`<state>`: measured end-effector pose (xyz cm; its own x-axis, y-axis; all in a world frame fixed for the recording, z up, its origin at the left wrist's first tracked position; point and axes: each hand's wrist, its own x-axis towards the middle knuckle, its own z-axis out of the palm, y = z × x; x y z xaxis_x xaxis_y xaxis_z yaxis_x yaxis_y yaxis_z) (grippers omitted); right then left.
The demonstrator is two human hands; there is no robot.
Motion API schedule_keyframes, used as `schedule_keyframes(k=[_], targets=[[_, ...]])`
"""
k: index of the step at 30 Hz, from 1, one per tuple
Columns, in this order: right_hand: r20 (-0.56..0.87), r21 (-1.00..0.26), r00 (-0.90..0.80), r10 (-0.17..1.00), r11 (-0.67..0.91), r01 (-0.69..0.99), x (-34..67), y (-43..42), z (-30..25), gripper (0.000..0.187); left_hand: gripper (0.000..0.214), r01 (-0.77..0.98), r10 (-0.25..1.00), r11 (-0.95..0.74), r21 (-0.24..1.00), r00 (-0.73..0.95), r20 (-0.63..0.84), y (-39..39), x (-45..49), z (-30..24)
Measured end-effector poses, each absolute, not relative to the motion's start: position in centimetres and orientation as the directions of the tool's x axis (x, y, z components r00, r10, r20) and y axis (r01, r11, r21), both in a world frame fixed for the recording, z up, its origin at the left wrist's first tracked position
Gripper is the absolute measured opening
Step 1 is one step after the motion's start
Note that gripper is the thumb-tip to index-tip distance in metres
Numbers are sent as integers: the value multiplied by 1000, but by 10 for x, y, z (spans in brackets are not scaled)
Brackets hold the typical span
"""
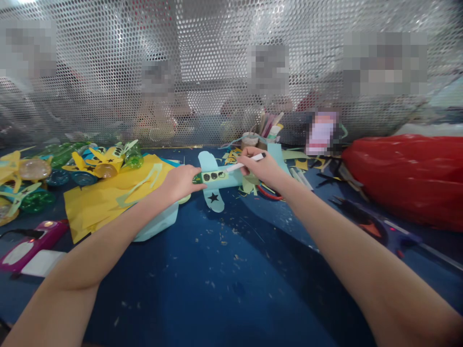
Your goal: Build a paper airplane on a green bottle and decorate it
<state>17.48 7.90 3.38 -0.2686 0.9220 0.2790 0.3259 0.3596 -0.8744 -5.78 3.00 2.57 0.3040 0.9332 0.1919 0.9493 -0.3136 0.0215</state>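
A toy airplane (232,182) with light blue paper wings and body lies crosswise in front of me, a black star on its near wing. Its pale green strip carries black-drawn round windows, the rightmost one only outlined. My left hand (183,181) grips the plane's green nose end, fingers closed round it. In my right hand (256,165) is a white marker (245,163), pinched between the fingers. Its tip points at the strip near the outlined window; whether it touches I cannot tell.
Yellow paper sheets (94,209) and finished paper-and-bottle planes (97,164) lie left, near a purple device (31,246). A red plastic bag (408,178) and a glue gun (392,233) are on the right. Cups of pens (269,132) stand before a perforated silver screen (213,62).
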Motion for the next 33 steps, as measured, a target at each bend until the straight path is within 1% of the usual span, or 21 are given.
schedule_keyframes(k=[4,14,20,24,33], targets=[[263,-870,-287,921,355,342,174,78,34,22,46,954,939,-300,19,291,181,29,-57,27],[293,-864,-271,917,375,335,176,76,37,24,44,952,938,-303,50,288,191,29,-57,26],[292,-852,-261,920,374,367,178,77,38,25,44,952,936,-303,36,291,199,29,-57,26],[319,-853,-279,906,402,331,178,80,36,25,45,953,936,-302,30,291,197,29,-57,26],[302,-863,-294,907,391,319,178,80,34,24,46,953,936,-302,30,290,197,30,-57,26]])
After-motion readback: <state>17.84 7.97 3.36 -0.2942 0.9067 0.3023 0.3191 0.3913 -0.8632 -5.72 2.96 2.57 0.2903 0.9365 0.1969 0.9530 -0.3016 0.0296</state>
